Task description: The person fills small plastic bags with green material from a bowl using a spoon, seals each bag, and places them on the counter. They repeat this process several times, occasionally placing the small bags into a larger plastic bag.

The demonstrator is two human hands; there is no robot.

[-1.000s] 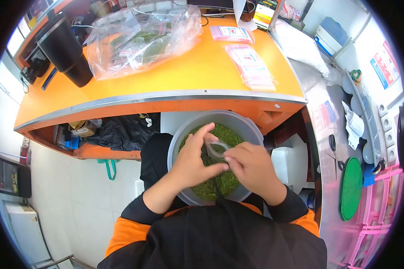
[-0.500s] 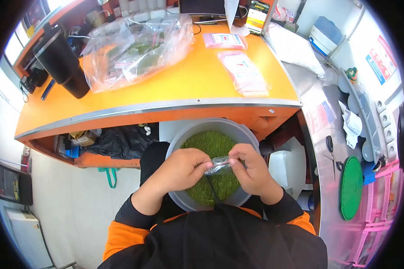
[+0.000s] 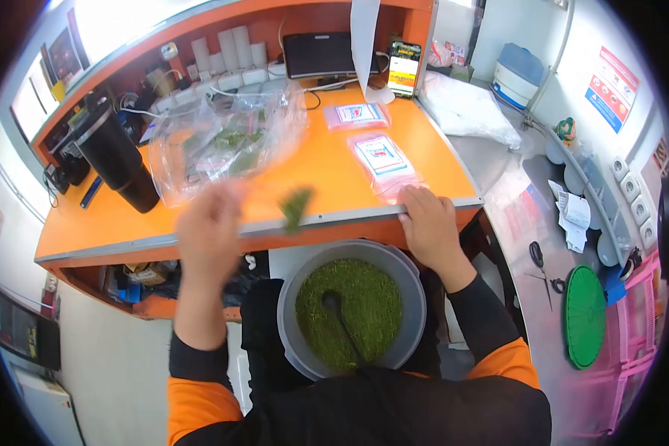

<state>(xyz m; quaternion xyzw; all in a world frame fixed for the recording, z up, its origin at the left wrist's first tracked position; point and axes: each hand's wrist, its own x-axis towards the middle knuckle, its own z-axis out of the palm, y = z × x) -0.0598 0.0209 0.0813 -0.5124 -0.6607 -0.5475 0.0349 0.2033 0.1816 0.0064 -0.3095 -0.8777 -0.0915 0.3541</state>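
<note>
My left hand (image 3: 209, 227), smeared by motion, is raised over the near edge of the orange desk, fingers pinched on a small clear plastic bag. Green chopped leaf (image 3: 296, 208) in that bag shows to the hand's right. My right hand (image 3: 430, 227) is at the desk edge, thumb and fingers closed on the near end of a stack of small printed zip bags (image 3: 383, 160). Between my legs stands a grey tub (image 3: 284, 327) of chopped green leaf (image 3: 375, 297). A black spoon (image 3: 332, 301) rests in it.
A large clear bag (image 3: 175, 167) with filled small bags lies on the desk (image 3: 327, 160), beside a black tumbler (image 3: 119, 160). More printed bags (image 3: 357, 116) lie farther back. On the right counter are scissors (image 3: 537, 256) and a green lid (image 3: 585, 316).
My hands have parted from above the tub. The left has gone up and left with the small bag; the right has reached forward to the printed bags. The spoon's head is now uncovered.
</note>
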